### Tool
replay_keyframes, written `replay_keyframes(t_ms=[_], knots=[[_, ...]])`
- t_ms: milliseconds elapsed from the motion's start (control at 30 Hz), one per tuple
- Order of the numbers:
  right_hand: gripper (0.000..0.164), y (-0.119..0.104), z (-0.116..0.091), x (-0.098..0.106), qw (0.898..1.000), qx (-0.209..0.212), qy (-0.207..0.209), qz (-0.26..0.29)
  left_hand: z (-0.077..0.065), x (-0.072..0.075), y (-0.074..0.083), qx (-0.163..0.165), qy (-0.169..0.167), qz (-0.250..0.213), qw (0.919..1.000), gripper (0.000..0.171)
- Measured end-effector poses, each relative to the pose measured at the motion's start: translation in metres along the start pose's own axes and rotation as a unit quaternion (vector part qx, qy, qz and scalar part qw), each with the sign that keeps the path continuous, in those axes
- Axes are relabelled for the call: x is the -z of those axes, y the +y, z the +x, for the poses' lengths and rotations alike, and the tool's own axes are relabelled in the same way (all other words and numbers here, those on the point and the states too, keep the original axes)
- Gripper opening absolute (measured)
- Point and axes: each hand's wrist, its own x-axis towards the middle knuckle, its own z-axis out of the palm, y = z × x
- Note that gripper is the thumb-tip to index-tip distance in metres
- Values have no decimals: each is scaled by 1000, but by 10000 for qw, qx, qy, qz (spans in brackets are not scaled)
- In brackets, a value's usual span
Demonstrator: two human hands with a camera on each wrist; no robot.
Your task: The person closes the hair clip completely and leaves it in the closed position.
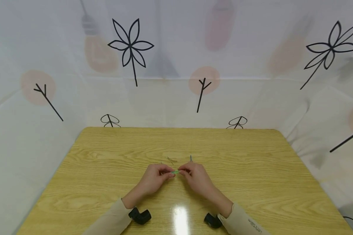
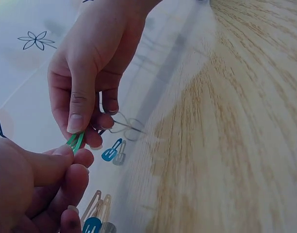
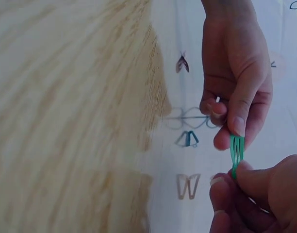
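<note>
Green clip: slotted hair clip (image 1: 175,172), held between both hands above the near-middle part of the worktop (image 1: 253,169); one end at each hand's fingertips.
Left hand: the left hand (image 1: 156,178) pinches one end, thumb against fingers.
Right hand: the right hand (image 1: 196,176) pinches the other end, thumb and fingers; hands close together, clip bridging the gap.
Brown clips: thin brown clips (image 1: 172,160) just beyond the fingertips, between the hands; exact count unclear.
Blue clip: blue clip (image 1: 191,158) just beyond the right hand, lying on the worktop.
Worktop: yellowish wood grain, glossy, bright glare (image 1: 180,220) near the front edge.
Sleeves: beige sleeves (image 1: 113,217), both forearms.
Wrist gear: black device (image 1: 140,216) by the left wrist, another black unit (image 1: 212,221) by the right.
Backdrop: pale cloth (image 1: 164,101) behind, black plant drawings, faded orange and pink shapes.
</note>
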Motion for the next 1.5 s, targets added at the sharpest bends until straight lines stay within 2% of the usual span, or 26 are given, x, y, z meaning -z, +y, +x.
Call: replay_keyframes(t_ms=[533,833,1067,1233,1500], knots=[[7,-3,-3,2,9975,-238,-154,642,1,2,0,35,-133,40,9999,6],[7,-3,-4,0,9982,-112,-170,572,0,4,0,23,-272,-60,9996,6],[8,-3,-4,0,9973,-167,-303,642,0,6,0,67,-396,-80,9992,7],[8,-3,-6,1,9967,-162,-391,699,-1,7,1,125,-497,-287,9983,6],[8,0,-8,1,9942,71,-516,941,-2,10,0,223,-698,-804,9941,11]])
